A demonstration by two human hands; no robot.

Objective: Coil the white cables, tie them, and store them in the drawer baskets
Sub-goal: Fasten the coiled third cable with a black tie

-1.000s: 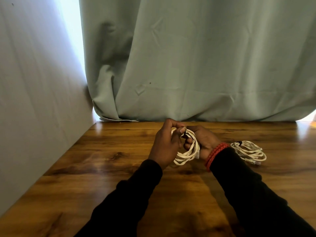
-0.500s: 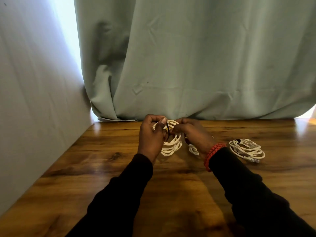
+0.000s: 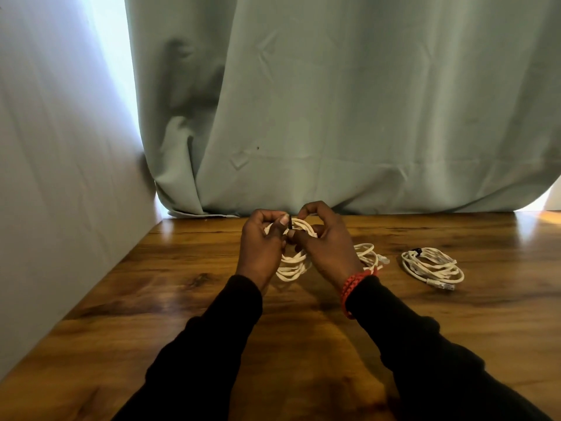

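Both hands hold one coiled white cable (image 3: 292, 264) upright above the wooden table (image 3: 188, 299). My left hand (image 3: 262, 247) grips the coil's left side, thumb pressed near a thin dark tie (image 3: 290, 222) at the top. My right hand (image 3: 326, 241) pinches the coil and the tie from the right. A second white coil (image 3: 368, 253) lies on the table just behind my right wrist, partly hidden. Further right, a third coil (image 3: 431, 265) with a dark tie and a clear plug rests flat.
A pale green curtain (image 3: 334, 117) hangs along the table's back edge. A grey wall (image 3: 60, 177) borders the left side. No drawer or basket is in view. Bare wood lies in front of the hands.
My hands have shifted a little right and closer together on the coil, with the dark tie now showing between the thumbs. The second coil behind my right wrist shows more.
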